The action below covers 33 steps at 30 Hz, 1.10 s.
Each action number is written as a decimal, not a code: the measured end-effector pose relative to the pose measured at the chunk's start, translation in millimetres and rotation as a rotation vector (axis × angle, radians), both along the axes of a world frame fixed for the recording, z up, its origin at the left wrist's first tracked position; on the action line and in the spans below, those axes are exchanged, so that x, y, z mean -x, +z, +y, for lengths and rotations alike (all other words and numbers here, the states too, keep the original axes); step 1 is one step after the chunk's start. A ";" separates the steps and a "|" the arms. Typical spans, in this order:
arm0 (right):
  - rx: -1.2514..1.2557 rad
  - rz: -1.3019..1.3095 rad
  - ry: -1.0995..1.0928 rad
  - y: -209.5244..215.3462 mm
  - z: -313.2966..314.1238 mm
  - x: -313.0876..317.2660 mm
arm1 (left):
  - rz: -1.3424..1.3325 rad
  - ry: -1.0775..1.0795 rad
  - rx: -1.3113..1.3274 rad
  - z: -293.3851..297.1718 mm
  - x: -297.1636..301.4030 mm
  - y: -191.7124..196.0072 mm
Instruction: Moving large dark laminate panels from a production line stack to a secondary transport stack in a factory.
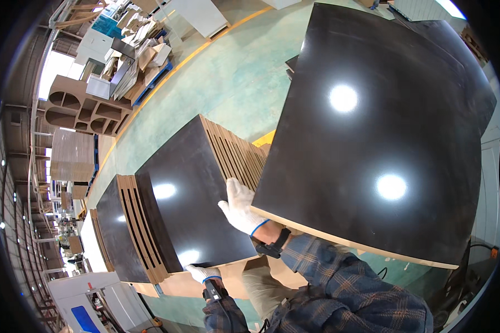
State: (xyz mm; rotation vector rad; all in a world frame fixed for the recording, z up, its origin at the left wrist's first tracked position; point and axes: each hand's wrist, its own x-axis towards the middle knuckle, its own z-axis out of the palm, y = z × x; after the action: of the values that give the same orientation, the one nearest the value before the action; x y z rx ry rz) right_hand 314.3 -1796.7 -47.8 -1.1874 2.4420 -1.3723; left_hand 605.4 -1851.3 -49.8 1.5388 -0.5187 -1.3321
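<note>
Green floor (233, 77) is crossed by a curved yellow line (204, 45); at upper left, a blue pallet (164, 70) is heaped with offcuts (144, 55). At frame centre, a dark panel (186, 158) is carried atop a stack (233, 150); its smooth, glossy face is spotted with lamp glare, brown edges exposed. Upper right is filled by a larger dark panel (372, 144). Right hand (241, 208), white-gloved, is set at the centre panel's right edge, thumb and fingers spread apart. Left hand (203, 273) is placed at its near edge; whether its fingers are clamped cannot be told.
</note>
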 end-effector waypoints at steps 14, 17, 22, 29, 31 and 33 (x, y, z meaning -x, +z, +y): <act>-0.472 0.174 0.119 80.1 -258.2 184.1 | 0.359 0.195 -0.171 66.6 88.3 46.8; -0.588 0.265 0.371 64.9 -283.5 183.8 | 0.351 0.281 -0.248 54.7 86.5 63.5; -0.559 0.374 0.381 61.4 -289.5 175.1 | 0.341 0.349 -0.259 56.5 90.7 73.2; -0.547 0.385 0.436 59.6 -283.1 191.7 | 0.351 0.330 -0.203 66.2 98.8 65.1; -0.533 0.407 0.412 59.3 -284.7 195.5 | 0.364 0.333 -0.190 66.9 100.5 61.8; -0.549 0.392 0.439 59.0 -288.3 195.8 | 0.329 0.350 -0.205 66.3 98.9 52.0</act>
State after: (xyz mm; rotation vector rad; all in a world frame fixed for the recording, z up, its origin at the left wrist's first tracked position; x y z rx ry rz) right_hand 118.6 -2085.0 11.2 -1.7880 2.3275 -0.3424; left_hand 506.6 -1785.1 2.2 1.4510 0.0948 -1.3528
